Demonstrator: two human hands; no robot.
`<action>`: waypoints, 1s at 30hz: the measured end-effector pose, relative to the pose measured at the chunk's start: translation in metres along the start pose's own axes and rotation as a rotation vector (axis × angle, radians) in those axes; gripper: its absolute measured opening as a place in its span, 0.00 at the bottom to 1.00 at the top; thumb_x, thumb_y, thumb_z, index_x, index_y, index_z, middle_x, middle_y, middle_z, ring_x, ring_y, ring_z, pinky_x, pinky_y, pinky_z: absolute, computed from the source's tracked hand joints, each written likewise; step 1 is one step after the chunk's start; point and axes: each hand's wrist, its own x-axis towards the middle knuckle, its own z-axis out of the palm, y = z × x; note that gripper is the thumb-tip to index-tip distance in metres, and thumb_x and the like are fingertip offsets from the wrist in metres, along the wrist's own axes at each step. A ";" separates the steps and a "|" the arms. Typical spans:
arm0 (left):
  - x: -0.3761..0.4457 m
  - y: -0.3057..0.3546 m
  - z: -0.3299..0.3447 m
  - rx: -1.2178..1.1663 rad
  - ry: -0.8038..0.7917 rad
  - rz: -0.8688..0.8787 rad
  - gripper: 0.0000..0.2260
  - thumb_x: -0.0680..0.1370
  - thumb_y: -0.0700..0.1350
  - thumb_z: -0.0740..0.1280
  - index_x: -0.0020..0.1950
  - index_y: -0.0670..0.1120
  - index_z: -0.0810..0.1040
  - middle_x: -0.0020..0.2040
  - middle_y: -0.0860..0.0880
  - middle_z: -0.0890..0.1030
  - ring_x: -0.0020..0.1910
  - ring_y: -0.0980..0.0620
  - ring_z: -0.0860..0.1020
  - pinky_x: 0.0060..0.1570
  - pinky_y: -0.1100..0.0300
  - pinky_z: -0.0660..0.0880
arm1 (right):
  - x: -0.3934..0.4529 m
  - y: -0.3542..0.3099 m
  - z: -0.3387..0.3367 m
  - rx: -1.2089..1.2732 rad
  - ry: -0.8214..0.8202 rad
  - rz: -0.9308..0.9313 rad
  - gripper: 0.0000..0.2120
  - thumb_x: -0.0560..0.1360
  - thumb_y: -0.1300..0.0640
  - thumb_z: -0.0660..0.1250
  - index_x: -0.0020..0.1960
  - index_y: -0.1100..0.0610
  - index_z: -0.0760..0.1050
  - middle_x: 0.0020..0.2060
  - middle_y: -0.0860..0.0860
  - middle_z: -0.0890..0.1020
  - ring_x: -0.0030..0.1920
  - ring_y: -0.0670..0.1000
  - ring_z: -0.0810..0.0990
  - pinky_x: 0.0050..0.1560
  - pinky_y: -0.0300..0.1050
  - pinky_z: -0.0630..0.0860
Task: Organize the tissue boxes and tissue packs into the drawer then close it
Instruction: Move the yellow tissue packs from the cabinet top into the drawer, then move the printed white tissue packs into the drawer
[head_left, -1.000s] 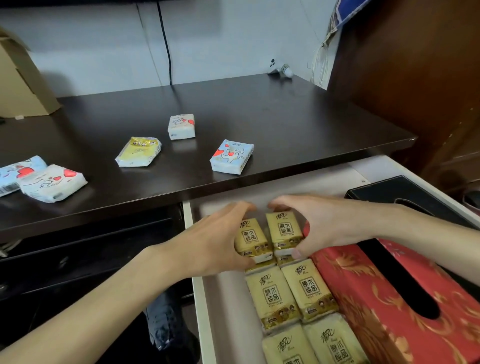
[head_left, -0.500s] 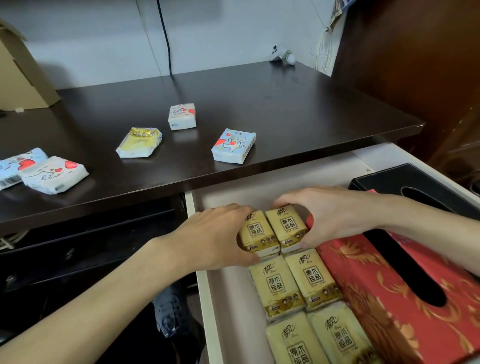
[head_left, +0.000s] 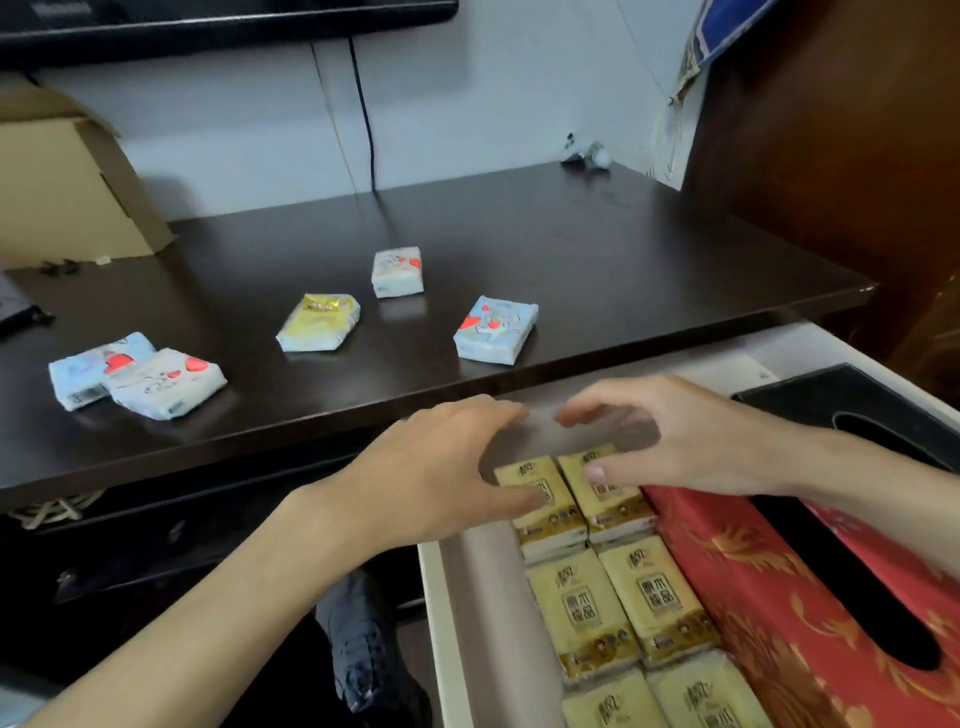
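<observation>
The white drawer stands pulled out at the lower right. Yellow tissue packs lie in it in two columns beside a red patterned tissue box and a black tissue box. My left hand and my right hand hover with fingers spread just above the two rearmost yellow packs, holding nothing. On the dark desk lie a blue heart pack, a yellow pack, a small white pack and two heart packs at the left.
A cardboard box sits at the desk's back left. A black cable runs down the wall, and a small white object lies at the back right corner. A brown wooden cabinet stands to the right.
Both hands have let go of the two rearmost yellow packs and lifted off them with fingers apart. The packs now rest in the drawer.
</observation>
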 end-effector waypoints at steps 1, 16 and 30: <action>-0.003 -0.001 -0.011 -0.046 0.050 -0.002 0.32 0.67 0.71 0.63 0.68 0.59 0.72 0.60 0.61 0.78 0.58 0.61 0.76 0.56 0.52 0.76 | 0.002 -0.006 -0.001 0.054 0.079 -0.050 0.19 0.75 0.51 0.76 0.64 0.43 0.80 0.59 0.35 0.83 0.63 0.36 0.78 0.64 0.44 0.76; -0.084 -0.145 -0.119 0.177 0.584 -0.666 0.17 0.75 0.57 0.68 0.61 0.53 0.80 0.60 0.50 0.80 0.59 0.46 0.77 0.53 0.47 0.75 | 0.192 -0.124 0.008 0.033 0.114 -0.174 0.10 0.77 0.52 0.72 0.58 0.47 0.82 0.52 0.42 0.84 0.56 0.44 0.81 0.56 0.40 0.76; -0.144 -0.239 -0.097 0.013 0.567 -0.786 0.12 0.77 0.52 0.68 0.60 0.53 0.78 0.61 0.48 0.79 0.59 0.44 0.75 0.52 0.49 0.73 | 0.228 -0.230 0.114 -0.228 0.020 -0.275 0.24 0.72 0.33 0.69 0.61 0.46 0.77 0.55 0.43 0.79 0.54 0.47 0.78 0.54 0.54 0.78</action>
